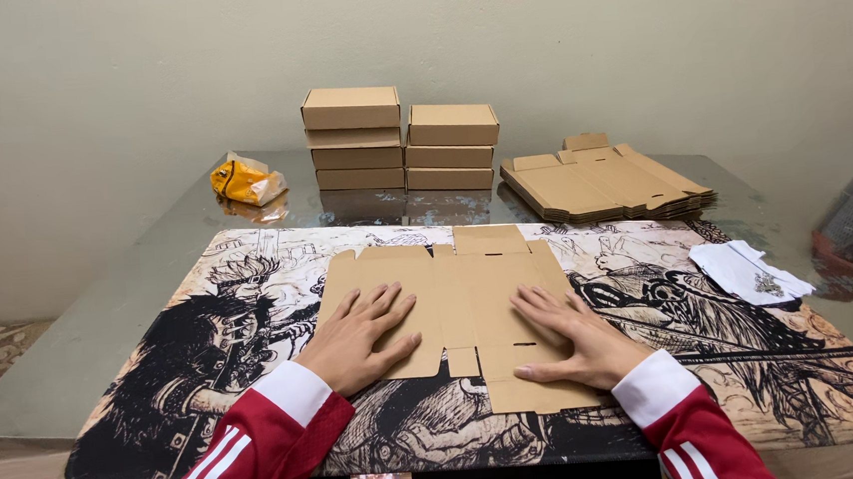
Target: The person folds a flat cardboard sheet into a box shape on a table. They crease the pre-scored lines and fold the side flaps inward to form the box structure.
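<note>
2 hands flat on 1 unfolded cardboard box blank (462,312), lying on the printed black-and-white desk mat (207,385) at the near-centre of the glass table (102,322). Left hand (358,339) pressing the blank's left panel, right hand (568,335) on the right panel; fingers spread and extended, palms down, grasping nothing. Blank under both palms, flaps sticking out past the fingertips toward the wall. Risk, as a judgement: uneven pressure sliding the blank across the mat, or creasing a panel off its score line. Behind: 7 folded boxes (400,141), stack of flat blanks (603,185).
</note>
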